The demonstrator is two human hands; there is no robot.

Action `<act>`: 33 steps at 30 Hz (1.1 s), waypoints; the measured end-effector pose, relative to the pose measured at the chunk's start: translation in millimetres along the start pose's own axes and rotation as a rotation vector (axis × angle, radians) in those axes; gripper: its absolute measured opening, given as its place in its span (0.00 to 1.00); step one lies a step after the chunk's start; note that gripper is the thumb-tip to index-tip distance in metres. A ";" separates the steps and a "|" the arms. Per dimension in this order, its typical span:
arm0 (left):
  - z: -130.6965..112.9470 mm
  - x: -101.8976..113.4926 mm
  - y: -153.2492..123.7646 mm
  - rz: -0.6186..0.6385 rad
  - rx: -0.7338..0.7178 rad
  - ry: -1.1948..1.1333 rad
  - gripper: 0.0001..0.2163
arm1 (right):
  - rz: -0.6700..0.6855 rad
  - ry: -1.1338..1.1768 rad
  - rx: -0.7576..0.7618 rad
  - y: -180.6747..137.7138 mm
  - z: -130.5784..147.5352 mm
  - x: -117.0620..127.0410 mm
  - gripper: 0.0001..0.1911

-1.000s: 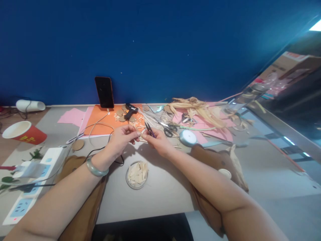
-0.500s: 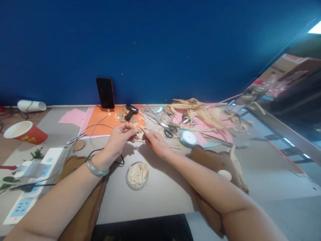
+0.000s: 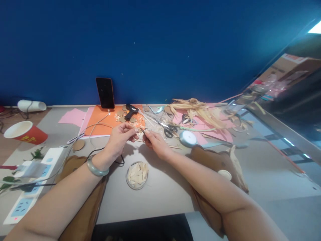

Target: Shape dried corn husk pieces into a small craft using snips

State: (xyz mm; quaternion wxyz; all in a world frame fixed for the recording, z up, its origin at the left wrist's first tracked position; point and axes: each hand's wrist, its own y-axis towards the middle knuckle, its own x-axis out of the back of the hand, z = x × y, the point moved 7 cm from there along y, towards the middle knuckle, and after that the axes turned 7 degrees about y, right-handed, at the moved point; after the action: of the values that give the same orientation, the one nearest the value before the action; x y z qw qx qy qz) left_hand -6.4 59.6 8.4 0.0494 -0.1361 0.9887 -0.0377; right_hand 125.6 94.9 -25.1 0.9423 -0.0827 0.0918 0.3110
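Note:
My left hand (image 3: 122,135), with a pale green bangle (image 3: 97,168) on its wrist, is closed in a pinch above the table. What sits between its fingertips is too small to make out. Close beside it, my right hand (image 3: 155,142) pinches a thin dark pointed tool (image 3: 142,131), its tip angled towards the left fingers. Below both hands stands a small round clear dish (image 3: 136,188) holding pale husk-like pieces (image 3: 137,174). Just beyond the fingers, a black glue gun (image 3: 130,112) lies on an orange sheet (image 3: 99,124) among round brown discs and scraps.
Black-handled scissors (image 3: 171,131), a pale blue ribbon roll (image 3: 188,138) and dried husks (image 3: 193,106) lie at the back right. A phone (image 3: 105,93) leans on the blue wall. Left are a red paper cup (image 3: 36,134), cables and a power strip (image 3: 51,164). Brown mats lie under both forearms.
The dark tool in my right hand has tilted slightly, and its tip stands out more towards the upper left. Both hands otherwise stay in nearly the same place.

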 end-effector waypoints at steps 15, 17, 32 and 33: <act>-1.1 -0.1 0.2 0.008 -0.074 0.122 0.14 | 0.019 0.020 -0.024 -2.1 0.3 -3.8 0.24; -1.1 0.0 0.0 0.010 -0.077 0.140 0.13 | 0.022 0.021 -0.014 -2.0 0.6 -3.8 0.24; -4.2 -2.2 -2.5 0.009 -0.058 0.159 0.13 | 0.024 -0.056 0.017 -1.9 1.9 -3.2 0.26; -4.4 -2.5 -2.8 0.010 -0.057 0.159 0.13 | 0.025 -0.060 0.017 -1.7 2.0 -3.1 0.26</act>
State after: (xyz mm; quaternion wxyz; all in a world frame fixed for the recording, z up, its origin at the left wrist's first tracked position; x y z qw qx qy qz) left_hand -3.8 57.8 13.2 -0.0330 -0.1289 0.9909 -0.0202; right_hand 124.5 92.2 -22.3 0.9414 -0.0640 0.0672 0.3243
